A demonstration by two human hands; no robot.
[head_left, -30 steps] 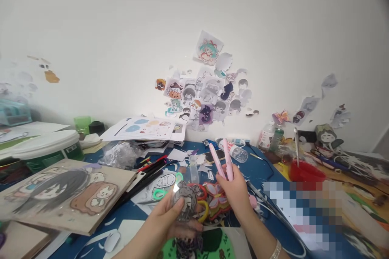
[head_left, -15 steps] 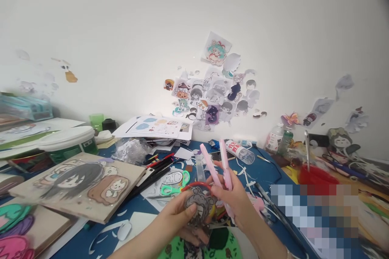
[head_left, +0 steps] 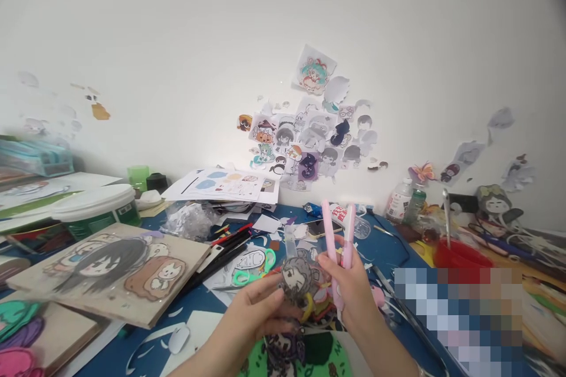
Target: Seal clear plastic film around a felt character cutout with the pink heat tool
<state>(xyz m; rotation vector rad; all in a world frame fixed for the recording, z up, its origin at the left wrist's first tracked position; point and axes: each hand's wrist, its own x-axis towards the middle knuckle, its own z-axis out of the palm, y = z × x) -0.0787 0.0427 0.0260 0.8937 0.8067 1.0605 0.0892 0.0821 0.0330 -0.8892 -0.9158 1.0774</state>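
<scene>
My left hand [head_left: 254, 315] pinches a small cutout of a grey-haired cartoon figure [head_left: 297, 277], held upright just above the table. My right hand [head_left: 351, 288] grips a pair of pink scissors [head_left: 338, 232] whose two pink arms point upward and stand apart. The scissors sit right beside the cutout, at its right edge. Under both hands lie a green paper sheet [head_left: 329, 362] with dark figures and colourful butterfly cutouts [head_left: 318, 300].
A wooden board [head_left: 115, 274] with a dark-haired character drawing lies at left, with a white-lidded green tub [head_left: 95, 209] behind it. Green-handled scissors [head_left: 254, 265], pencils [head_left: 221, 250], a paper stack [head_left: 225, 185], bottles [head_left: 400, 200] and a red bowl [head_left: 457, 253] crowd the blue table. Stickers [head_left: 309, 141] cover the wall.
My left hand has lifted the cutout higher and turned it upright. My right hand has shifted right with the pink scissors, their arms now more vertical. The view panned left earlier.
</scene>
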